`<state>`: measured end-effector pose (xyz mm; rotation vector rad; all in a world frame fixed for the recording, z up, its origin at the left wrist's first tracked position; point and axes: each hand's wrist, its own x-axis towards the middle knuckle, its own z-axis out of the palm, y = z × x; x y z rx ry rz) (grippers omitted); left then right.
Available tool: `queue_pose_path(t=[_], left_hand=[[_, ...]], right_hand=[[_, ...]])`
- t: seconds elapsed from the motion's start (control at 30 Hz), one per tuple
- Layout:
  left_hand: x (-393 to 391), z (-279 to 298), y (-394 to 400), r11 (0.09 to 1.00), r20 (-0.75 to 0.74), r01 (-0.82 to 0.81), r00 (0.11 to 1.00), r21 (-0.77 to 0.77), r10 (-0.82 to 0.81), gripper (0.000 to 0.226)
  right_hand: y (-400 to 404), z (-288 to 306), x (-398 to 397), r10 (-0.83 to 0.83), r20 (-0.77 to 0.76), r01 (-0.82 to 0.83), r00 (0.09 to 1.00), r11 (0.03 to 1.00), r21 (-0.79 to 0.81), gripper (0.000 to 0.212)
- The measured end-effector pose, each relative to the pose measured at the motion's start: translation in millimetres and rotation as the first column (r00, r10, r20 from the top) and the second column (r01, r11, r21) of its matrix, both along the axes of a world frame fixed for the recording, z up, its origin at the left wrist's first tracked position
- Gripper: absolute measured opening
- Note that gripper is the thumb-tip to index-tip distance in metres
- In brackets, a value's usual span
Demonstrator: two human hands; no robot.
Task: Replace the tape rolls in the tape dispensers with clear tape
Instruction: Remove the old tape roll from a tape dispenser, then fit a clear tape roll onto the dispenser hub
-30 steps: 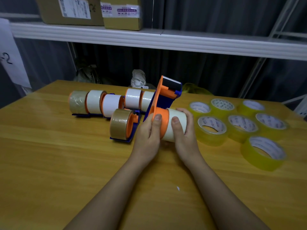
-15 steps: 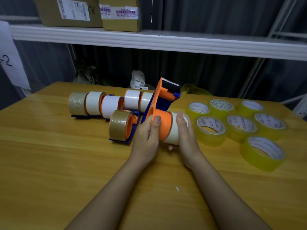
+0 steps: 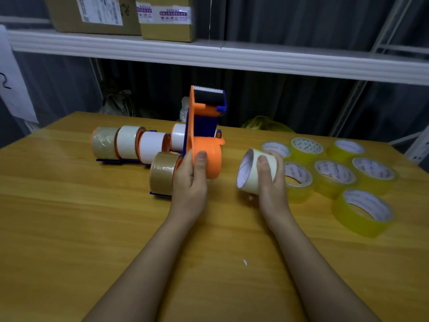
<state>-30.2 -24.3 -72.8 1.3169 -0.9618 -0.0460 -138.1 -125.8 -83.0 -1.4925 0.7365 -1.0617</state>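
Note:
My left hand (image 3: 191, 182) grips an orange and blue tape dispenser (image 3: 204, 135), held upright above the table with its orange hub bare. My right hand (image 3: 267, 180) holds a white tape roll (image 3: 249, 170) just to the right of the dispenser, apart from it. Several yellowish clear tape rolls (image 3: 332, 175) lie flat on the table at the right. Behind my left hand a row of other dispensers (image 3: 130, 145) stands loaded with white and brown rolls, and a brown-roll dispenser (image 3: 162, 173) sits closest to my left hand.
The wooden table (image 3: 92, 228) stretches toward me. A white shelf (image 3: 232, 56) with cardboard boxes (image 3: 167, 17) runs overhead at the back. A small white scrap (image 3: 245, 262) lies on the table between my forearms.
The white roll has come off the dispenser's orange hub. My right hand has carried it to the right, and my left hand has tilted the dispenser more upright.

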Motion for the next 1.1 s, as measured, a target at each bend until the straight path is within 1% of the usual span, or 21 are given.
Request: queue_pose_path(t=[0.03,0.07,0.1,0.13,0.23,0.3,0.33,0.43,0.53,0.63,0.7,0.73,0.8,0.87,0.9,1.0,1.03,1.1], left_hand=[[-0.2,-0.6,-0.5,1.0,0.009,0.015,1.0,0.008,-0.015,0.021],[-1.0,-1.1,-1.1,1.0,0.022,0.027,0.999,0.014,-0.027,0.021],[-1.7,-1.9,-1.9,0.999,0.03,0.034,0.999,0.017,-0.034,0.021],[-1.3,-2.7,-1.8,0.999,0.034,0.036,0.999,0.017,-0.036,0.022],[1.5,-5.5,-2.6,0.999,0.025,0.034,0.999,0.035,-0.035,0.024],[2.5,-6.9,-3.0,0.998,0.026,0.036,0.999,0.049,-0.037,0.026],[2.3,-7.0,-3.1,0.998,0.03,0.036,0.999,0.054,-0.038,0.027],[1.8,-7.1,-3.7,0.997,0.031,0.048,0.998,0.064,-0.05,0.028],[1.8,-7.3,-3.5,0.996,0.026,0.053,0.998,0.07,-0.055,0.033],[2.3,-7.6,-3.2,0.996,0.019,0.045,0.999,0.073,-0.047,0.033],[3.3,-8.4,-3.6,0.996,0.006,0.041,0.999,0.079,-0.042,0.028],[3.4,-8.1,-3.5,0.996,0.001,0.041,0.999,0.082,-0.042,0.026],[3.9,-8.0,-3.3,0.995,-0.004,0.038,0.999,0.088,-0.038,0.029],[3.9,-7.3,-3.4,0.996,-0.02,0.044,0.999,0.081,-0.043,0.033],[3.2,-6.3,-3.5,0.996,-0.03,0.048,0.998,0.076,-0.046,0.036],[0.5,-3.0,-3.5,0.995,-0.038,0.065,0.997,0.077,-0.063,0.032],[-0.6,-2.8,-3.4,0.994,-0.04,0.081,0.996,0.078,-0.078,0.031],[-2.1,-3.1,-2.5,0.99,-0.034,0.11,0.994,0.09,-0.107,0.036]], right_hand=[[0.7,-1.4,-0.8,-0.021,-0.028,0.018,0.999,0.997,-0.078,0.038],[1.5,-3.4,-1.1,-0.041,-0.072,0.029,0.997,0.987,-0.16,0.053],[1.1,-7.3,-0.4,-0.083,-0.15,0.044,0.985,0.969,-0.245,0.067],[1.3,-10.0,1.7,-0.125,-0.217,0.05,0.968,0.945,-0.322,0.075],[-1.4,-17.6,6.8,-0.284,-0.343,0.047,0.896,0.827,-0.561,0.082],[-2.6,-19.7,10.3,-0.343,-0.393,0.004,0.853,0.758,-0.652,0.081],[-3.2,-20.3,11.6,-0.356,-0.422,-0.022,0.834,0.743,-0.669,0.08],[-6.5,-21.9,14.2,-0.371,-0.504,-0.076,0.78,0.744,-0.664,0.08],[-8.2,-22.4,14.7,-0.337,-0.504,-0.099,0.795,0.748,-0.656,0.084],[-8.7,-20.8,13.8,-0.292,-0.496,-0.097,0.818,0.779,-0.619,0.079],[-8.7,-19.1,11.9,-0.283,-0.486,-0.088,0.827,0.789,-0.608,0.07],[-9.3,-18.2,10.0,-0.296,-0.46,-0.067,0.837,0.779,-0.623,0.062],[-13.0,-16.2,4.4,-0.389,-0.401,0.008,0.829,0.725,-0.688,0.044],[-20.3,-15.0,-4.4,-0.522,-0.402,0.07,0.752,0.67,-0.739,0.037],[-23.9,-13.5,-10.5,-0.57,-0.439,0.084,0.694,0.671,-0.737,0.038],[-32.1,-9.8,-25.3,-0.613,-0.586,0.107,0.53,0.733,-0.671,0.044],[-32.9,-9.3,-28.1,-0.607,-0.63,0.096,0.484,0.752,-0.652,0.046],[-34.1,-11.1,-30.0,-0.588,-0.709,0.036,0.39,0.779,-0.626,0.05]])
